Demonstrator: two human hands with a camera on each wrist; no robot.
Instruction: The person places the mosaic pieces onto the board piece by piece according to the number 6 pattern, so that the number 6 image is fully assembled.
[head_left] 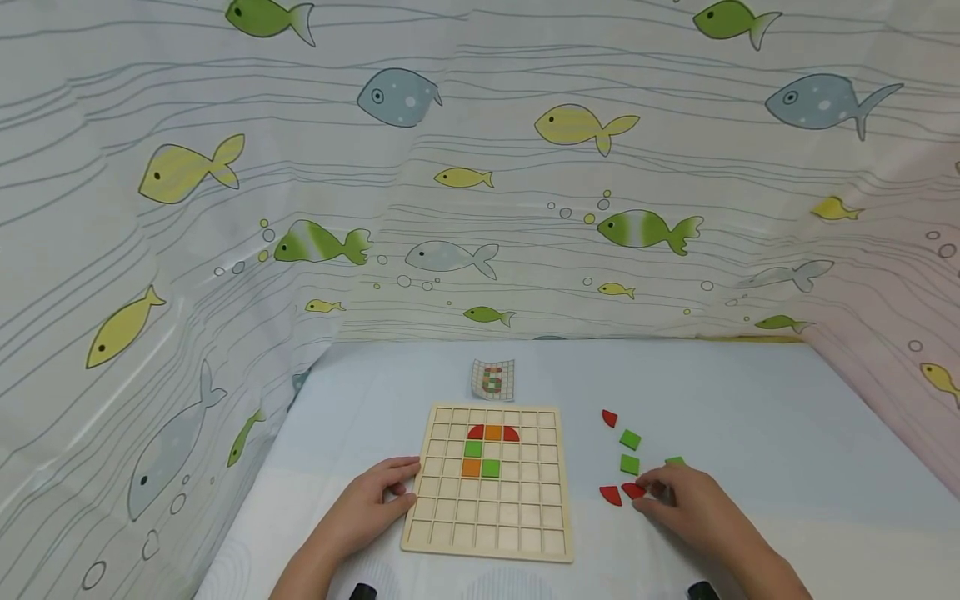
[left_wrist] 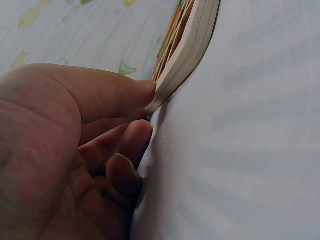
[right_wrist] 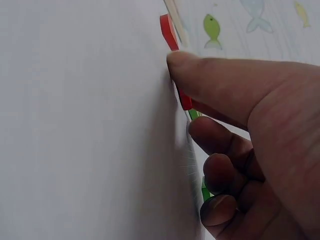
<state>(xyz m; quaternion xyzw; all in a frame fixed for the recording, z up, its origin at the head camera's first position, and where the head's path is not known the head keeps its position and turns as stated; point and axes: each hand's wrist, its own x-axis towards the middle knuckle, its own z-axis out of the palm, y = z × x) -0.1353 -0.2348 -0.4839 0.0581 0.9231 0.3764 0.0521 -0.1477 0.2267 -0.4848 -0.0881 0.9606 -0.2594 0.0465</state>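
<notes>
A square wooden grid board (head_left: 487, 537) lies on the table; red quarter-circle, orange and green square pieces fill some cells near its top. My left hand (head_left: 378, 500) rests at the board's left edge, thumb and index fingertips touching its side, as the board's rim (left_wrist: 192, 55) shows in the left wrist view. My right hand (head_left: 686, 504) pinches a red quarter-circle piece (head_left: 632, 490) between thumb and index finger, low over the table. Right beside it lies another red quarter-circle (head_left: 611, 496). The remaining right fingers are curled near a green square (head_left: 675, 460), partly hidden.
Two green squares, one nearer (head_left: 629, 464) and one farther (head_left: 630, 439), lie right of the board. Beyond them is a third loose red quarter-circle (head_left: 610, 418). A small pattern card (head_left: 492, 380) lies behind the board. A fish-print curtain (head_left: 480, 208) surrounds the table.
</notes>
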